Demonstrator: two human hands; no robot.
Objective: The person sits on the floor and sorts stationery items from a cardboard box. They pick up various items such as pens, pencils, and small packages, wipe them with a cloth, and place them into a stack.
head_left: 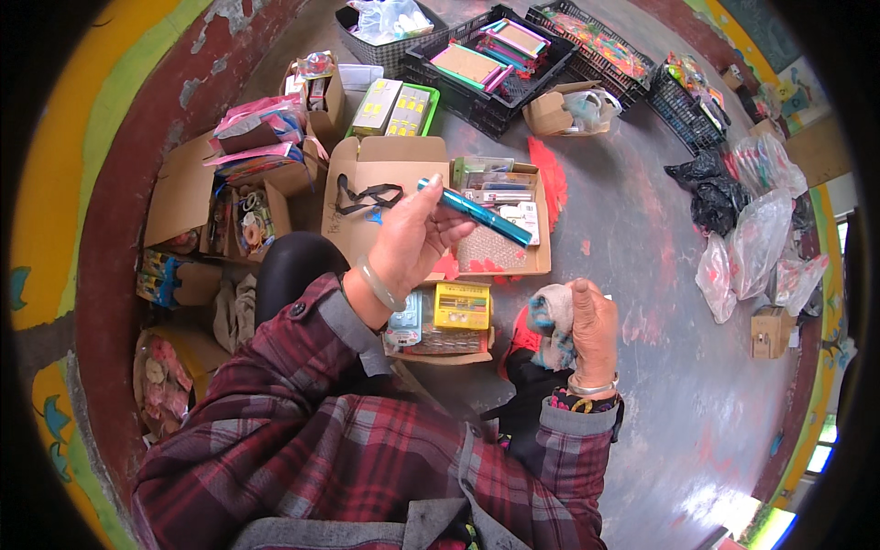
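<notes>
My left hand point(412, 237) holds a shiny teal metallic tube point(485, 216) by its upper left end, thumb on top; the tube slants down to the right. A folded cloth point(552, 323), white and grey with blue patches, is gripped in my right hand point(595, 330), which is raised lower right of the tube. Behind the tube lies an open cardboard box point(543, 258) with packaged stationery, bubble wrap point(491, 249) and red scraps. On its lid, left of my left hand, rests a black strap point(371, 194). A yellow package point(461, 306) sits in a smaller box just below.
Black plastic crates point(474, 113) with framed boards and colourful items stand at the far side. A green tray point(430, 113) holds small boxes. Cardboard boxes point(180, 199) crowd the left by the wall. Plastic bags point(760, 223) and a small carton point(771, 333) are at the right.
</notes>
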